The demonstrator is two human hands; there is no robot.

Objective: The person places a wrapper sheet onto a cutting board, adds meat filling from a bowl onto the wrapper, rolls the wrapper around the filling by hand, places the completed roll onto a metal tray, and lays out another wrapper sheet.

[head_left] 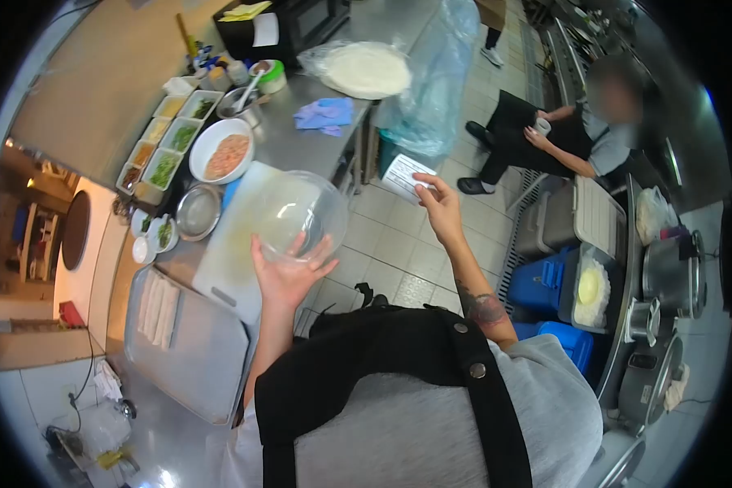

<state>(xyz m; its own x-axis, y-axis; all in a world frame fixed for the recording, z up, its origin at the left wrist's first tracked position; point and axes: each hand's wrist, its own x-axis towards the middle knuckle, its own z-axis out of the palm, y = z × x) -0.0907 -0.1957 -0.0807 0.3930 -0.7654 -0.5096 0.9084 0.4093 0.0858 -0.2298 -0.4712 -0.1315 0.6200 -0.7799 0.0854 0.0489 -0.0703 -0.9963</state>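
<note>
My left hand (289,272) supports a clear plastic bowl (309,203), its fingers spread against the near side and partly seen through the plastic. The bowl looks empty and overlaps the edge of a white cutting board (237,220) and the counter's edge. Between the thumb and fingers of my right hand (439,203) is a white printed label (409,177), held out over the floor to the right of the bowl. Its print is too small to read.
Left of the board stand a white bowl of pinkish minced food (228,156), a metal bowl (198,211) and containers of chopped greens (164,168). A tray (191,350) with pale rolls lies nearer. A seated person (577,138) holds a small white object across the aisle.
</note>
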